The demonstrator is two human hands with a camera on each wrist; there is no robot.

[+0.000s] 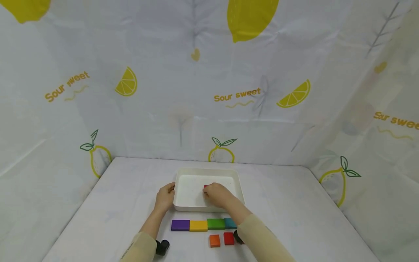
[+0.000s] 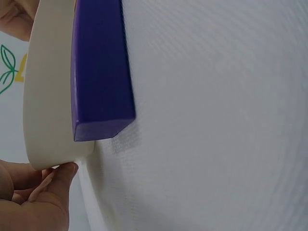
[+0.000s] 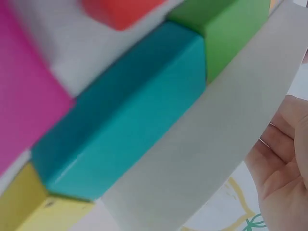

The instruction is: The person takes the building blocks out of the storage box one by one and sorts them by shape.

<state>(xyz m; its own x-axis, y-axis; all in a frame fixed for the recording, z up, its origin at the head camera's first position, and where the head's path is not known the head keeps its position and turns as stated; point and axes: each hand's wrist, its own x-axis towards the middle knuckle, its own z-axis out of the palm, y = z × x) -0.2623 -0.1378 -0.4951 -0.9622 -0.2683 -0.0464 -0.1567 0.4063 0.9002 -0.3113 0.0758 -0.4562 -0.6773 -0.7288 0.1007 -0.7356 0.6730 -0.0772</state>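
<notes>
A shallow white tray (image 1: 188, 209) lies on the table. My left hand (image 1: 165, 197) holds its left side, thumb against the outer wall; in the left wrist view that hand (image 2: 41, 197) is at the tray's corner. Over the tray's inside, my right hand (image 1: 218, 194) pinches a small red block (image 1: 206, 186), mostly covered by the fingers. In the right wrist view the tray wall (image 3: 192, 139) hides the fingertips of that hand (image 3: 284, 159). Before the tray stand purple (image 1: 180, 225), yellow (image 1: 198, 226), green (image 1: 216, 223) and teal (image 1: 230, 223) blocks in a row.
Nearer me lie a small orange block (image 1: 214, 241) and another red block (image 1: 228, 238). A magenta block (image 3: 29, 91) and a second yellow block (image 3: 38, 202) show in the right wrist view; my right arm hides them from the head view. A lemon-printed cloth (image 1: 163, 120) hangs behind.
</notes>
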